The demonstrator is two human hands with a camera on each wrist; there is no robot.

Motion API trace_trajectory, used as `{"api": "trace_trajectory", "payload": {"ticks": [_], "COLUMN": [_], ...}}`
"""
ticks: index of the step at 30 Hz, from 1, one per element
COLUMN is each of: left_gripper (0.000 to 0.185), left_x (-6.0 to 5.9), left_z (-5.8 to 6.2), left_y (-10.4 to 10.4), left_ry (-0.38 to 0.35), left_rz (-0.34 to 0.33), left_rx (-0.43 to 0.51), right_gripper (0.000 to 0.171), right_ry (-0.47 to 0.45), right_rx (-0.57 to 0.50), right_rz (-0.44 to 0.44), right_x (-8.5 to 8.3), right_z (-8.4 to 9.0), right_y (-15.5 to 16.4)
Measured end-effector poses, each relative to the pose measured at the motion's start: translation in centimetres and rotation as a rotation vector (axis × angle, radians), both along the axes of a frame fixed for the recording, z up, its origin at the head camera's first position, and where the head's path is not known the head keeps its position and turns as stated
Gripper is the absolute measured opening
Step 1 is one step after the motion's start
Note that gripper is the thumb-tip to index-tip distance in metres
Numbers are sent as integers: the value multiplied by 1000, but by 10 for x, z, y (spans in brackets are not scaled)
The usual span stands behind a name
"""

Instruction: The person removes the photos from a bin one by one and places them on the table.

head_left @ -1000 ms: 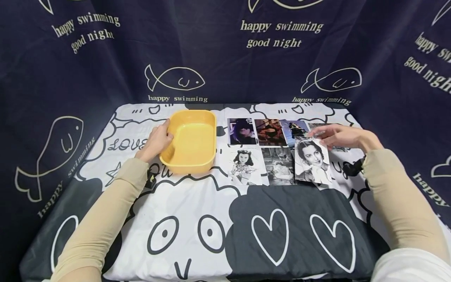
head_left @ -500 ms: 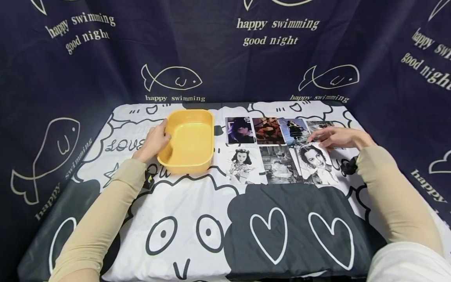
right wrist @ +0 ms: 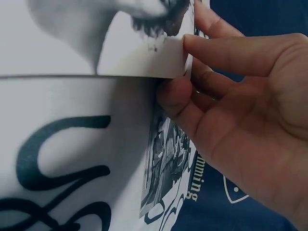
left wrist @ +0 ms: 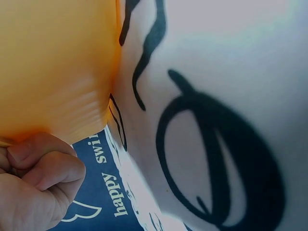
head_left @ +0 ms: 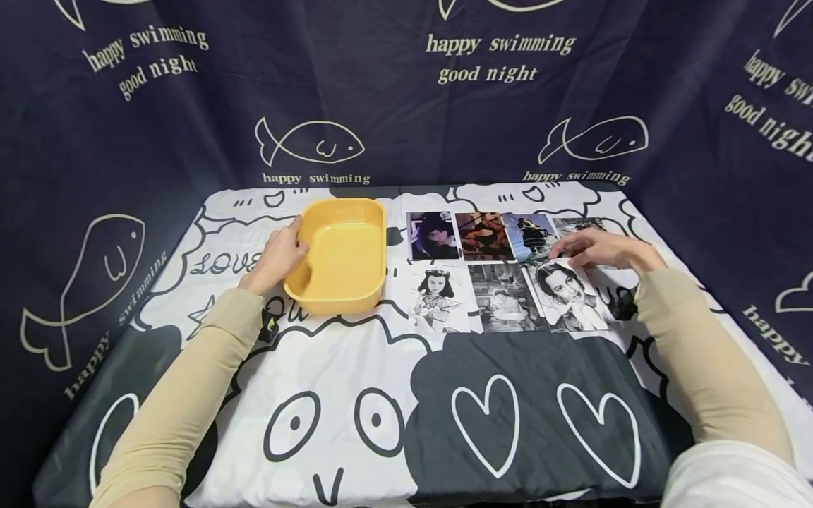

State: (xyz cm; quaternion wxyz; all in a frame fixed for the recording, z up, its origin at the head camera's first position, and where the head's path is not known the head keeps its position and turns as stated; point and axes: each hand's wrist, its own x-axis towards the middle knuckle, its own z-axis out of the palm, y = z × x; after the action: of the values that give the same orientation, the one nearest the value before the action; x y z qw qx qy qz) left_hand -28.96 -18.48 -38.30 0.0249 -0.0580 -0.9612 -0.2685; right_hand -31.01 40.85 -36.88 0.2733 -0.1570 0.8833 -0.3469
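Note:
A yellow plastic basin (head_left: 343,261) stands on the left half of the table. My left hand (head_left: 279,254) grips its left rim, the thumb on the inner side; the left wrist view shows the curled fingers (left wrist: 53,168) at the basin's edge. On the right, my right hand (head_left: 597,250) pinches a black-and-white portrait photo (head_left: 571,300) by its upper edge between thumb and fingers. In the right wrist view this photo (right wrist: 139,53) is raised at the pinched corner. Its lower part is at the right end of the front row of photos, beside a black-and-white scene photo (head_left: 506,300).
Another black-and-white portrait (head_left: 437,300) begins the front row. Behind lie a purple photo (head_left: 433,236), a reddish-brown photo (head_left: 485,236), a blue photo (head_left: 528,233) and a grey one (head_left: 574,224) partly behind the hand. A dark curtain (head_left: 394,92) backs the patterned cloth (head_left: 317,367).
The portrait photo in my right hand has shifted right and lowered into the front row, then tilted slightly, uncovering the scene photo's right side. The left hand and basin keep their place.

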Motion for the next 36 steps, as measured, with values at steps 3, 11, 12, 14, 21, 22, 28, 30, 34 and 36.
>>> {"api": "trace_trajectory", "payload": {"ticks": [3,11,12,14,21,22,28,30,34,36], "left_gripper": [65,66,66,66,66,66,66,66,65,65], "left_x": [-1,0,0,-1,-3,-4,-4,-5,-4,-3], "left_z": [0,0,0,0,-1,-1,-1,-1,0,1], "left_y": [0,1,1,2,5,5,7,9,7,6], "left_ry": [-4,0,0,-1,-13,-11,1,-1,-14,-15], "left_rz": [0,4,5,5,8,8,4,2,-3,-5], "left_rx": [3,-3,-2,-1,8,6,-5,-2,28,40], "right_gripper": [38,30,29,28,22,21,19,19,23,24], "right_ry": [59,94,103,135,265,282,355,367,388,414], "right_rx": [28,40,45,56,139,148,191,198,216,226], "right_rz": [2,-37,-42,-45,-14,-7,7,8,-18,-41], "right_x": [2,7,8,9,10,11,14,16,19,20], "right_z": [-1,-3,-3,-3,-4,-5,-6,-5,2,8], "right_y": [-2,-4,-5,-6,-7,-7,-6,-7,-18,-25]}}
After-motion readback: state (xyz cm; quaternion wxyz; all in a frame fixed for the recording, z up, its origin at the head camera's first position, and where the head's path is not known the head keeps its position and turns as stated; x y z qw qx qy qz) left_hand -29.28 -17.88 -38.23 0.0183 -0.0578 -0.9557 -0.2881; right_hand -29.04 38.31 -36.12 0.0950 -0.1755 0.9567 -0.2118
